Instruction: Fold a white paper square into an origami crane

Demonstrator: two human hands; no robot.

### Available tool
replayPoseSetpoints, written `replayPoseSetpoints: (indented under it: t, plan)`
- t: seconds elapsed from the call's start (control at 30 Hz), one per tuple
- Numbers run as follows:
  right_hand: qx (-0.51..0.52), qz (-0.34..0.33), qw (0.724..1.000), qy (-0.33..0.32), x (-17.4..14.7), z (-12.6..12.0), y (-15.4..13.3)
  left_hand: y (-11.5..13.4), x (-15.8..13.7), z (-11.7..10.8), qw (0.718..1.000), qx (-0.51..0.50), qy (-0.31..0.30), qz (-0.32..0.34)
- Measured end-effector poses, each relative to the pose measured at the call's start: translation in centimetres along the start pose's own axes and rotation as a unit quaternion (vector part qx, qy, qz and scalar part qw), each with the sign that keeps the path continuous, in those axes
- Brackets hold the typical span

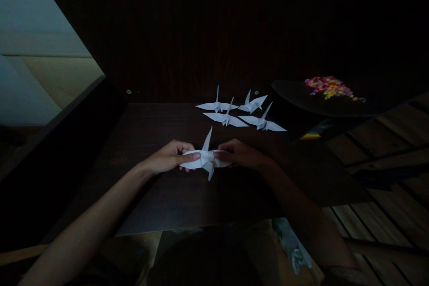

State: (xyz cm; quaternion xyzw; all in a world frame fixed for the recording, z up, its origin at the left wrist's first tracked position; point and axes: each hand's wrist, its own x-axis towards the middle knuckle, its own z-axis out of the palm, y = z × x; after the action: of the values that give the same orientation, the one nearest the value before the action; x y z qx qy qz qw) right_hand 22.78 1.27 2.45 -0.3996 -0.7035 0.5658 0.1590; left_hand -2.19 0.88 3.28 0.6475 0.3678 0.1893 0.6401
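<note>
A white origami crane [207, 157] is held between my two hands over the dark table, its tail pointing away from me and its bent head toward me. My left hand [174, 155] pinches the left wing, thumb on top near the body and fingers underneath. On the other side my right hand [235, 153] grips the right wing the same way, its thumb pressed by the body. Several finished-looking white paper cranes [226, 119] lie with spread wings just beyond my hands, toward the back of the table.
The dark wooden table [161, 125] meets an upright back panel [187, 44]. A low side wall [60, 134] runs along the left. At the right, a curved dark shelf [291, 94] bears a heap of small colourful pieces [330, 87]. Wooden slats [378, 228] show at lower right.
</note>
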Motion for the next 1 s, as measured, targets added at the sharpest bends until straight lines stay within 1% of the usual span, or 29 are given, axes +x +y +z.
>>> replayPoseSetpoints:
  t: [0.1,0.27,0.37,0.47,0.53,0.6,0.67,0.77,0.87,1.0]
  plan:
    - [0.012,-0.012,1.0,-0.008,-0.02,-0.04,-0.02,-0.36,0.06,-0.18,1.0,-0.017,-0.017,0.012]
    - [0.073,-0.034,0.995,-0.057,0.04,-0.11,0.21,-0.64,0.06,-0.22,0.999,-0.035,-0.028,0.019]
    - [0.108,-0.052,0.99,-0.072,0.16,-0.09,0.56,-0.58,0.1,-0.18,0.997,-0.05,-0.041,0.033]
    - [0.132,-0.046,0.987,-0.078,0.22,0.01,0.73,-0.54,0.13,-0.14,0.996,-0.059,-0.054,0.049]
    - [0.137,-0.04,0.987,-0.08,0.21,0.07,0.69,-0.53,0.11,-0.13,0.995,-0.06,-0.055,0.049]
    - [0.13,-0.037,0.988,-0.068,0.18,0.08,0.57,-0.5,0.05,-0.16,0.996,-0.059,-0.048,0.036]
    - [0.12,-0.035,0.991,-0.043,0.15,0.02,0.43,-0.41,-0.05,-0.27,0.998,-0.053,-0.041,0.013]
    - [0.114,-0.025,0.993,-0.022,0.1,-0.2,0.23,-0.18,-0.23,-0.47,0.998,-0.04,-0.049,-0.018]
    - [0.113,-0.008,0.993,-0.02,0.02,-0.46,0.04,0.02,-0.34,-0.55,0.998,-0.034,-0.048,-0.023]
    - [0.108,0.017,0.994,0.01,-0.13,-0.86,-0.13,0.06,-0.35,-0.51,0.998,-0.044,-0.026,-0.033]
